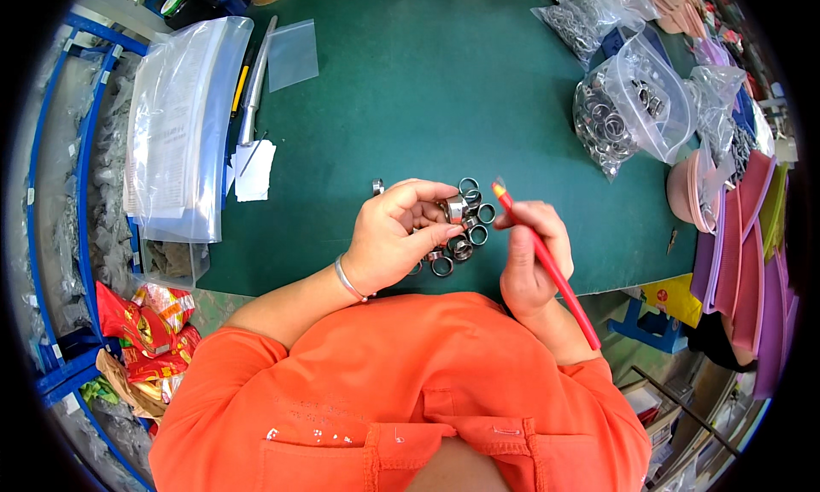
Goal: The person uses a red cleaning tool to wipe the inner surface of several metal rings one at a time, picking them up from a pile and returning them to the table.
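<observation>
Pinching a small metal ring (453, 208) between the fingers (437, 232) of the left hand (395, 236), above loose rings (465, 236) on the green counter (444, 90); a red brush (547, 266) is gripped by the right hand (531, 257). The ring seems stiff, light, probably slippery, best held by its rim. Bags of rings (623, 112) lie well apart.

Bright even light, soft shadows, sharp centre (edges bend, darken)
</observation>
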Demonstrator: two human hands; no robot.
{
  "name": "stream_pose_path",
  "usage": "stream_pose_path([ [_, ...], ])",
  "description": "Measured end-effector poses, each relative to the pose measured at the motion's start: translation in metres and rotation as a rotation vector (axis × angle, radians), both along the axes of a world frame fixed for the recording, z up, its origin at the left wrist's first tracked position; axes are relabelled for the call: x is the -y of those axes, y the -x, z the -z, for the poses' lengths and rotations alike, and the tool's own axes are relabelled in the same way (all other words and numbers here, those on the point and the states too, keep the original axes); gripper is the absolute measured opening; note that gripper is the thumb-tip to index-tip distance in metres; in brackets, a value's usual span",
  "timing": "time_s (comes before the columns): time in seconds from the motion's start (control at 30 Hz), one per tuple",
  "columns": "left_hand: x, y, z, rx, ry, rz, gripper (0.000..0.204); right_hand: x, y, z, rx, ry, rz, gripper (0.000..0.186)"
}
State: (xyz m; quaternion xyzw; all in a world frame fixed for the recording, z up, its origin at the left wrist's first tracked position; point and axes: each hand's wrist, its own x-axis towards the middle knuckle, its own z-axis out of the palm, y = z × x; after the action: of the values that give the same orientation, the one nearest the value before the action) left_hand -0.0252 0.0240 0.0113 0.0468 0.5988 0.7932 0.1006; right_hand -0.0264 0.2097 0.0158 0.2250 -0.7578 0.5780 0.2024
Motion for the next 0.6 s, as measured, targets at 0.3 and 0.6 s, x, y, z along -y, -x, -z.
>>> stream_pose_path([
  [0.3, -0.0024, -0.0003, 0.0026, -0.164, 0.189, -0.056, 0.034, 0.0102, -0.0028, -0.0018, -0.094, 0.080, -0.098, 0.018],
  [0.6, -0.0018, -0.0021, 0.0020, -0.234, 0.246, -0.081, 0.033, 0.0125, -0.0031, 0.0004, -0.088, 0.049, -0.072, 0.018],
])
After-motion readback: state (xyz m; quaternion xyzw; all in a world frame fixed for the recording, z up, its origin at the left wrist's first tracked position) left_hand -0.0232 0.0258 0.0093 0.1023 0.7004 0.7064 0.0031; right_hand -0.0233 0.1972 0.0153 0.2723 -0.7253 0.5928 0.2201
